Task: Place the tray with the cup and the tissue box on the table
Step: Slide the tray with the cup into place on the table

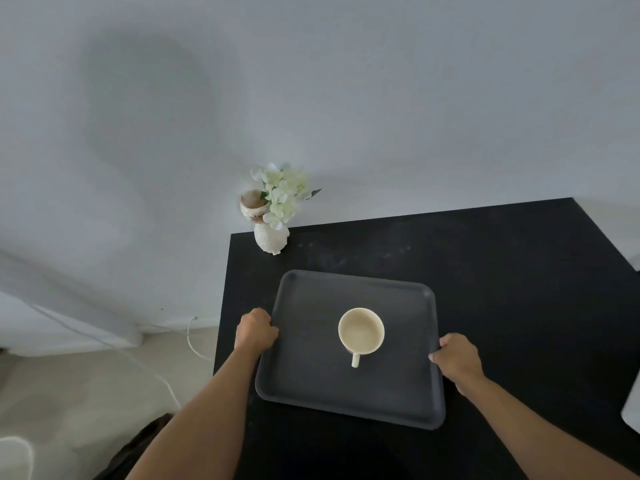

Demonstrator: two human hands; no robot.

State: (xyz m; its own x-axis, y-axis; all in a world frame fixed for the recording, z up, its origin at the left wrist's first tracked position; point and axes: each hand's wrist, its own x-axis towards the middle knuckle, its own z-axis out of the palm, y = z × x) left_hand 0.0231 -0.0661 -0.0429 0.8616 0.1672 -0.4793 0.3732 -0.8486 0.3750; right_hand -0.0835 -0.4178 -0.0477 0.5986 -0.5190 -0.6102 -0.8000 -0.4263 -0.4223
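Two hands on the tray (311, 375): left hand (255, 330) curled around the left rim, right hand (456, 358) curled around the right rim, fingers tucked under the edge from what I can see. Tray sits over the black tabletop (502, 271), near the front-left part; I can't tell whether it is fully resting or a hair above the surface.

My read: this is the set-down step for the tray, at or near contact. Next move calls for lowering it level, confirming it's flat, then sliding both sets of fingers out sideways without dragging the tray or tipping its load.

Contents: one cream cup (361, 331) standing upright near the tray's middle, handle pointing toward me, looks empty inside. Nothing else on the tray.

No tissue box in view, so that half of the task looks open. Something pale is cut off at the far right edge; can't identify it.

Also on the tabletop: a white vase (272, 239) with pale flowers at the back-left corner, well apart from the tray.
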